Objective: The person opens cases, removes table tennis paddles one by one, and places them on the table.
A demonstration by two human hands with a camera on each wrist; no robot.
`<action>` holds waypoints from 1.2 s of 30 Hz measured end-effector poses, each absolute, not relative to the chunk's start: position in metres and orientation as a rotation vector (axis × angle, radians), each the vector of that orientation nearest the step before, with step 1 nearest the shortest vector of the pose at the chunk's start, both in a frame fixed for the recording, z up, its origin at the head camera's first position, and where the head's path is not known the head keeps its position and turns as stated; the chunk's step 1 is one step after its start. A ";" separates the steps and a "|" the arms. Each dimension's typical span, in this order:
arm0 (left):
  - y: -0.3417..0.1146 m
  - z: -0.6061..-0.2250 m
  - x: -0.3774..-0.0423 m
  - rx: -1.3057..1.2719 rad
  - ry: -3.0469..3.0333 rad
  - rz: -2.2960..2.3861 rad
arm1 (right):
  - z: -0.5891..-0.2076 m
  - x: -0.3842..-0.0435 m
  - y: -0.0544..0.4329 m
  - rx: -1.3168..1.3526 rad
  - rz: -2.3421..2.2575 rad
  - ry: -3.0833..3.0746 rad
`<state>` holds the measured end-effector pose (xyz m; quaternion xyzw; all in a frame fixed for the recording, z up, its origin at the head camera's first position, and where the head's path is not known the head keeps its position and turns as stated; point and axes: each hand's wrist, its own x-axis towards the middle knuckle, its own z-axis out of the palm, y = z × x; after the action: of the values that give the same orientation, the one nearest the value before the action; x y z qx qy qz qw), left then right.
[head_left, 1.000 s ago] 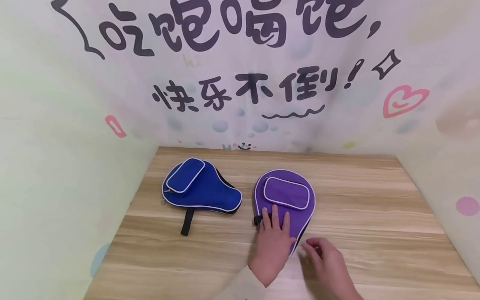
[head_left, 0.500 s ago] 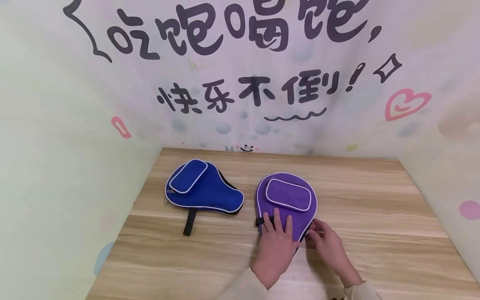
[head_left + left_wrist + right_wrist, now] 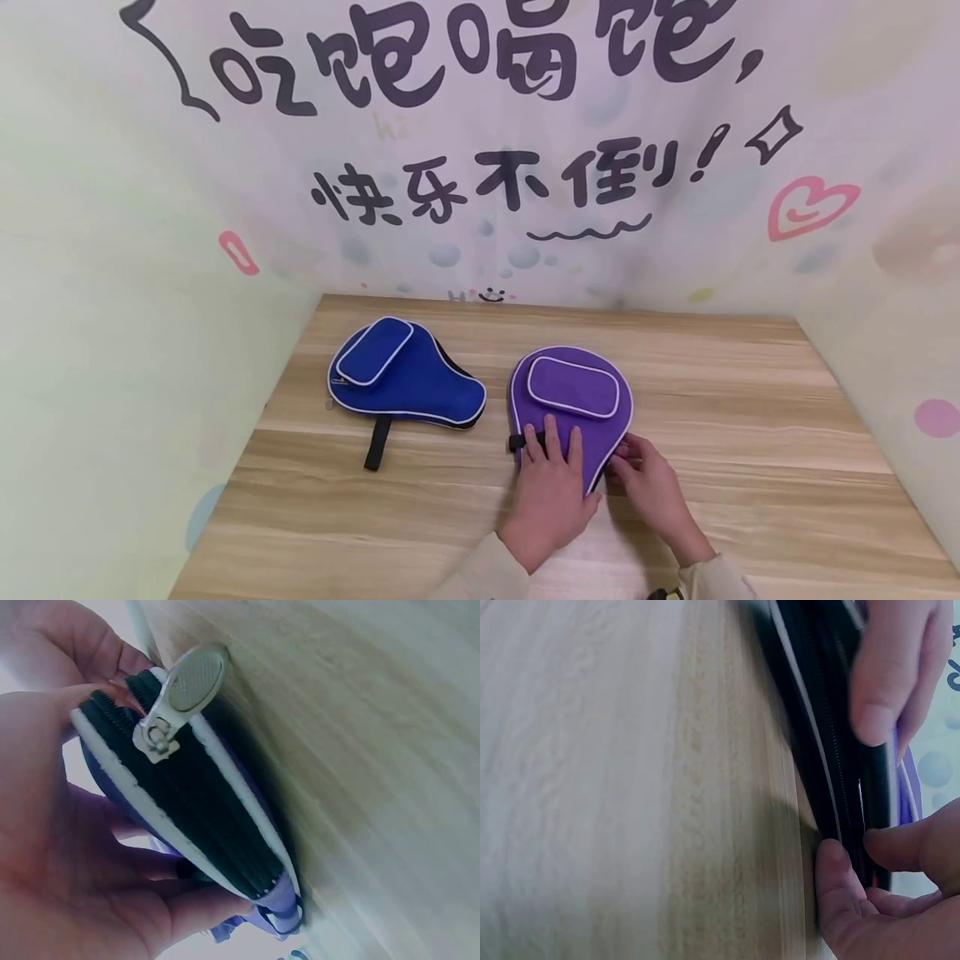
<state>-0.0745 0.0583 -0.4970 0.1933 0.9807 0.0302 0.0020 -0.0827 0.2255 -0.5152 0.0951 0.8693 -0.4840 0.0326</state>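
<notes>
A purple table tennis bat case with white piping lies on the table, its handle end towards me. My left hand rests over its lower part, fingers spread and straight. My right hand is at the case's right side, where thumb and forefinger pinch the black zipped edge. A gap shows between the zip teeth just above those fingertips. The left wrist view shows a metal zip pull at the narrow end, with parted teeth beyond its slider. The inside of the case is hidden.
A blue bat case with a zipped pocket lies to the left, its black strap trailing on the wooden table. Printed cloth walls stand at the back and both sides.
The right hand has moved from just beside the handle end up to the case's right edge and now pinches there. The left hand stays spread on the case.
</notes>
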 end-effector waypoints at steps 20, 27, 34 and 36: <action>0.045 -0.504 -0.073 0.599 3.081 0.527 | -0.521 -0.086 0.216 0.322 -1.362 2.858; 0.038 -0.493 -0.070 0.646 3.228 0.530 | -0.521 -0.088 0.214 0.299 -1.338 2.866; 0.023 -0.478 -0.064 0.820 3.430 0.441 | -0.521 -0.087 0.214 0.273 -1.316 2.895; 0.019 -0.475 -0.062 0.854 3.467 0.417 | -0.520 -0.087 0.215 0.263 -1.315 2.892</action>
<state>-0.0622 0.0186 -0.4749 0.2316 0.9398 0.1130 -0.2246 -0.0866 0.2146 -0.5203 0.0825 0.9069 -0.4125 -0.0232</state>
